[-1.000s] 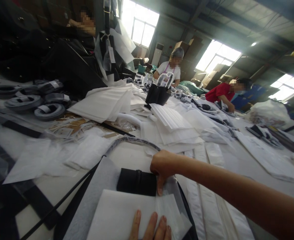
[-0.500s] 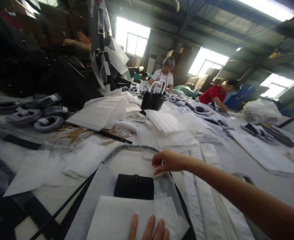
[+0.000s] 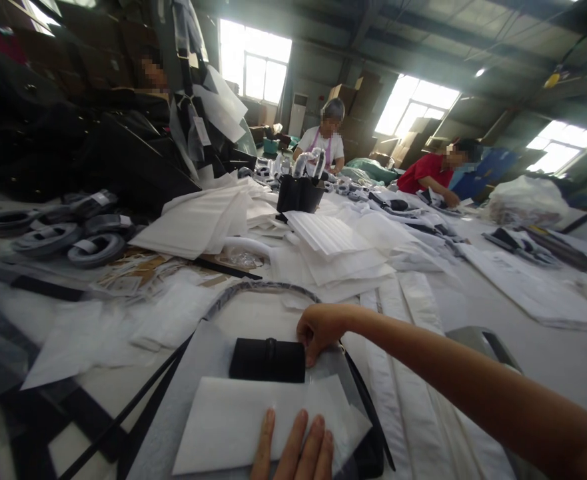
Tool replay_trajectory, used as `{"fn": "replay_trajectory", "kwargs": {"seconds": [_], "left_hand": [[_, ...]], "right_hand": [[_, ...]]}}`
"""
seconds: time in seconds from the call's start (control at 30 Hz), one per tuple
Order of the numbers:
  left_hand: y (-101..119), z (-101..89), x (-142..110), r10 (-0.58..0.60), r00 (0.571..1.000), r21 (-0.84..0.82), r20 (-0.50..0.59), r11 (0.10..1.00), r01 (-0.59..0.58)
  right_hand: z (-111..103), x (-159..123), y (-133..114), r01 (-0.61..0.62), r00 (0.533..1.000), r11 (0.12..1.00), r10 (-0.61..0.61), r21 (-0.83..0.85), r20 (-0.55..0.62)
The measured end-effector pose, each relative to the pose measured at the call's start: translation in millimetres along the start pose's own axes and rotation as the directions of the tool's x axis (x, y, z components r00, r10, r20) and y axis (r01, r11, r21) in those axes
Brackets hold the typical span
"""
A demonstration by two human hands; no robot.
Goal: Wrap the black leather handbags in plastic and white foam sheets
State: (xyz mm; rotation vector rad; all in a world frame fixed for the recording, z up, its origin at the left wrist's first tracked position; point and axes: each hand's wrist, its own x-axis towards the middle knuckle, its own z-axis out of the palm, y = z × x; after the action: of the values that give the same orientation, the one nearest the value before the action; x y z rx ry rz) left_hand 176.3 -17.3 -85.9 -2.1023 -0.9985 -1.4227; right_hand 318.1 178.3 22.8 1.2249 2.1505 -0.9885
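Note:
A black bag [image 3: 368, 400] with a plastic-wrapped handle [image 3: 253, 285] lies before me, largely covered by thin translucent sheeting [image 3: 208, 360]. On top of it is a black rectangular piece [image 3: 253, 360] with a raised band across its middle. My left hand [image 3: 296, 450] rests flat, fingers spread, on a white foam sheet [image 3: 223, 417] below that piece. My right hand [image 3: 320, 333] reaches in from the right; its fingers are pinched together at the black piece's right end. Whatever is between those fingertips is hidden.
White foam sheets [image 3: 328, 237] are heaped beyond the bag, with a small black bag [image 3: 300, 193] behind them. Wrapped coiled straps [image 3: 96, 250] and black bags [image 3: 123, 153] lie left. Two people [image 3: 323, 137] [image 3: 430, 170] work across the table; another is partly visible behind the left pile.
My right hand has come down slightly and closed its fingers at the black piece's right end. My left hand stays on the foam sheet. The view has shifted slightly.

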Motion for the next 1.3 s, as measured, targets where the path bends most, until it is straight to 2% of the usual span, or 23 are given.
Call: {"fn": "replay_trajectory", "kwargs": {"seconds": [0.03, 0.1, 0.17, 0.23, 0.33, 0.43, 0.5, 0.57, 0.6, 0.7, 0.8, 0.9, 0.97, 1.03, 1.1, 1.13, 1.2, 1.3], "left_hand": [[-1, -3.0, 1, 0.010, 1.000, -0.009, 0.013, 1.000, -0.010], [-4, -12.9, 4, 0.064, 0.989, -0.026, 0.132, 0.998, -0.061], [-9, -24.1, 7, 0.119, 0.961, -0.039, 0.250, 0.993, -0.113], [-12, -32.0, 10, 0.144, 0.944, -0.048, 0.298, 0.990, -0.136], [-12, -37.2, 15, 0.125, 0.941, -0.067, 0.314, 0.992, -0.110], [-12, -43.6, 23, 0.119, 0.942, -0.055, 0.313, 0.993, -0.107], [-14, -51.1, 31, 0.163, 0.902, -0.040, 0.400, 0.986, -0.160], [-15, -58.4, 37, 0.200, 0.845, -0.040, 0.496, 0.977, -0.208], [-16, -61.2, 39, 0.205, 0.833, -0.043, 0.514, 0.976, -0.213], [-16, -64.3, 41, 0.199, 0.830, -0.046, 0.521, 0.977, -0.206], [-15, -63.0, 40, 0.184, 0.830, -0.049, 0.526, 0.981, -0.186], [-14, -61.5, 40, 0.175, 0.831, -0.060, 0.527, 0.984, -0.169], [-14, -60.6, 40, 0.163, 0.837, -0.060, 0.522, 0.986, -0.154], [-13, -59.4, 39, 0.157, 0.842, -0.063, 0.516, 0.987, -0.145], [-13, -58.1, 39, 0.160, 0.850, -0.070, 0.502, 0.987, -0.145], [-13, -57.6, 39, 0.163, 0.853, -0.074, 0.496, 0.987, -0.145], [-13, -57.1, 38, 0.164, 0.855, -0.078, 0.492, 0.986, -0.145], [-13, -57.7, 39, 0.175, 0.842, -0.080, 0.511, 0.984, -0.157]], "right_hand": [[0, -6, 1, 0.013, 0.998, 1.000, -0.012, 0.028, -0.055], [4, -24, 0, 0.020, 0.968, 0.997, -0.002, 0.068, -0.252], [19, -51, -5, 0.019, 0.871, 0.996, 0.029, 0.092, -0.490], [47, -82, -14, 0.051, 0.772, 0.994, 0.024, 0.099, -0.635], [103, -120, -29, 0.163, 0.723, 0.978, -0.027, 0.133, -0.691], [148, -139, -36, 0.140, 0.676, 0.962, 0.081, 0.235, -0.732], [162, -144, -38, 0.095, 0.649, 0.950, 0.167, 0.297, -0.742], [163, -148, -39, 0.086, 0.650, 0.940, 0.198, 0.330, -0.734], [161, -150, -39, 0.092, 0.663, 0.938, 0.193, 0.335, -0.723], [152, -153, -35, 0.169, 0.723, 0.921, 0.126, 0.350, -0.680], [150, -153, -28, 0.282, 0.756, 0.874, 0.051, 0.395, -0.653], [152, -151, -21, 0.324, 0.786, 0.862, -0.018, 0.389, -0.617], [154, -149, -19, 0.336, 0.799, 0.868, -0.056, 0.367, -0.599], [156, -148, -18, 0.360, 0.781, 0.871, -0.085, 0.334, -0.619], [161, -146, -18, 0.384, 0.726, 0.893, -0.136, 0.234, -0.675], [164, -146, -18, 0.392, 0.681, 0.908, -0.180, 0.146, -0.710], [172, -145, -18, 0.382, 0.562, 0.919, -0.317, -0.100, -0.764], [187, -147, -15, 0.254, 0.356, 0.855, -0.517, -0.451, -0.778]]}}
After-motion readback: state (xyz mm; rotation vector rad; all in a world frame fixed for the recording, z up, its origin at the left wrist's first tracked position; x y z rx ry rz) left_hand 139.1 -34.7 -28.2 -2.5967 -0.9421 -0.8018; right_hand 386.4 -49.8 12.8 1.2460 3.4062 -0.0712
